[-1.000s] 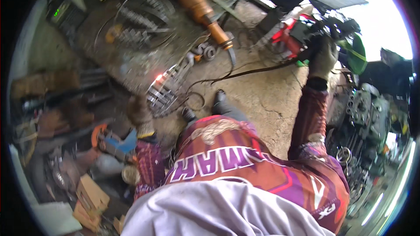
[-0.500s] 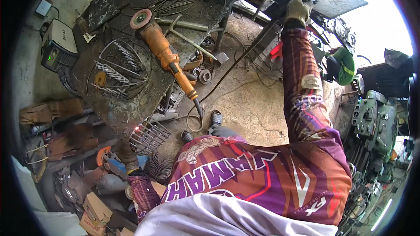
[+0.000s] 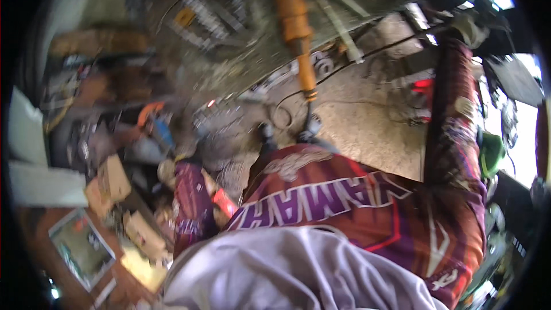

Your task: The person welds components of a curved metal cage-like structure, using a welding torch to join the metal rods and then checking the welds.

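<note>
My right arm reaches far out to the upper right. Its gloved hand (image 3: 472,30) is at a dark metal piece (image 3: 499,28); motion blur smears the fingers. My left hand (image 3: 200,149) is low on the left, dark and blurred, beside a cage of metal rods (image 3: 218,119). Whether its fingers grip the cage cannot be made out. An orange angle grinder (image 3: 293,17) lies on the dark workbench (image 3: 241,63), its cord running down past the bench edge. A T-shaped metal bar (image 3: 338,23) lies to its right.
On the bench is a wire ring with springlike pieces (image 3: 206,17). Cardboard boxes (image 3: 115,181), a blue-and-orange tool (image 3: 162,132) and a framed panel (image 3: 82,247) crowd the left. A cable loop (image 3: 281,116) lies near my feet. Something green (image 3: 491,152) stands at the right.
The view has swung, so the bench and grinder now appear higher and farther right. My right hand appears farther right and lower; my left appears higher. Much of the picture is smeared.
</note>
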`<state>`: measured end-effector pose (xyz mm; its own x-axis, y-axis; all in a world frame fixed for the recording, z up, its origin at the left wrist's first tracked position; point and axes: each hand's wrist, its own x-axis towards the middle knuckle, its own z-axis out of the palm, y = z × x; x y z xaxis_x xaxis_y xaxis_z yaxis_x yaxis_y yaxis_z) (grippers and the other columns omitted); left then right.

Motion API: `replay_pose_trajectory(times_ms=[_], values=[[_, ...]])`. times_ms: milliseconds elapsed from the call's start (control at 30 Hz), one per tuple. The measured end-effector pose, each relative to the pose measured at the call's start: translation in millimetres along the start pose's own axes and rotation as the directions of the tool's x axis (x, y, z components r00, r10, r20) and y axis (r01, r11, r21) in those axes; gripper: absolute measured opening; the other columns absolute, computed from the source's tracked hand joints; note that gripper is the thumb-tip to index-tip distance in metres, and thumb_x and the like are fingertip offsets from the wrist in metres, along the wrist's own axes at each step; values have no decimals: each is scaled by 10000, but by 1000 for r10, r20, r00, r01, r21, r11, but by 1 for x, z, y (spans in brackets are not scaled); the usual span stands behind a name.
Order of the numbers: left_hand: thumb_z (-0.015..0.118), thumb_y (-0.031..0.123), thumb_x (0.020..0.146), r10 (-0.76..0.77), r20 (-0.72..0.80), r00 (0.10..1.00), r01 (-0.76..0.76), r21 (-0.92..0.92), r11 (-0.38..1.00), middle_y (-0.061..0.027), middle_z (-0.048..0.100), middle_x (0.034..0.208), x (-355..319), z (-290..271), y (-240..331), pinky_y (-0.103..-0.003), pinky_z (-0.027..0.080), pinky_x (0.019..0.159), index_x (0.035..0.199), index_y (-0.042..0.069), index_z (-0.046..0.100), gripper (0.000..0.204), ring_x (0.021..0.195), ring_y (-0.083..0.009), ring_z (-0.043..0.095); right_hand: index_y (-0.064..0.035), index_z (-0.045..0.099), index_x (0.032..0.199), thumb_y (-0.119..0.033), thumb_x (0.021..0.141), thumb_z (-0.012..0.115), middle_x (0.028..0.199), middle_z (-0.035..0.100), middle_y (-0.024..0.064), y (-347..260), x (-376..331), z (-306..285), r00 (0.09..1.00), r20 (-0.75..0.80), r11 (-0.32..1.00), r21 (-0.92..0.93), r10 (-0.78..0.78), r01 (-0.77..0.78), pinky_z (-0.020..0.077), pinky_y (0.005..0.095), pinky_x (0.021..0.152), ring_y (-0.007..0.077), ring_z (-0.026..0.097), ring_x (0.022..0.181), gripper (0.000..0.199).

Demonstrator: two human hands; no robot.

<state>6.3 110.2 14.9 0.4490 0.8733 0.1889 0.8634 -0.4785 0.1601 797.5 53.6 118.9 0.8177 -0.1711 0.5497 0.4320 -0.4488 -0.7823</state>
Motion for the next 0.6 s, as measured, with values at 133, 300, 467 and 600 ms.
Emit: replay_pose_trajectory(times_ms=[133, 300, 467, 600], values=[[640, 438, 864, -448, -2, 894, 340, -650, 680, -111, 642, 739, -2, -5, 22, -385, 422, 645, 825, 13, 638, 427, 703, -259, 586, 38, 514, 1170, -274, 840, 696, 1065, 654, 175, 0, -19, 4, 997, 73, 999, 38, 33, -36, 491, 356, 869, 276, 638, 966, 489], [615, 474, 868, -461, -40, 886, 349, -598, 722, -140, 659, 795, -3, -12, 32, -398, 446, 699, 869, -1, 648, 476, 765, -284, 614, 56, 505, 1167, -281, 841, 692, 1066, 645, 192, -4, -30, 1, 991, 117, 996, 60, 60, -67, 488, 356, 875, 277, 630, 969, 505], [631, 440, 872, -436, -121, 892, 281, -606, 744, -147, 670, 827, -13, 21, 4, -425, 454, 725, 892, 4, 663, 437, 796, -288, 627, 74, 496, 1165, -288, 842, 688, 1068, 636, 210, -5, -36, -5, 991, 127, 995, 77, 50, -60, 486, 355, 881, 277, 622, 971, 522], [645, 448, 873, -486, 9, 874, 368, -666, 649, -91, 650, 765, -1, 1, 23, -398, 455, 690, 859, 31, 662, 417, 768, -253, 627, 88, 488, 1163, -294, 842, 685, 1068, 629, 223, -6, -38, -14, 993, 108, 993, 100, 46, -57, 485, 355, 885, 278, 616, 973, 536]])
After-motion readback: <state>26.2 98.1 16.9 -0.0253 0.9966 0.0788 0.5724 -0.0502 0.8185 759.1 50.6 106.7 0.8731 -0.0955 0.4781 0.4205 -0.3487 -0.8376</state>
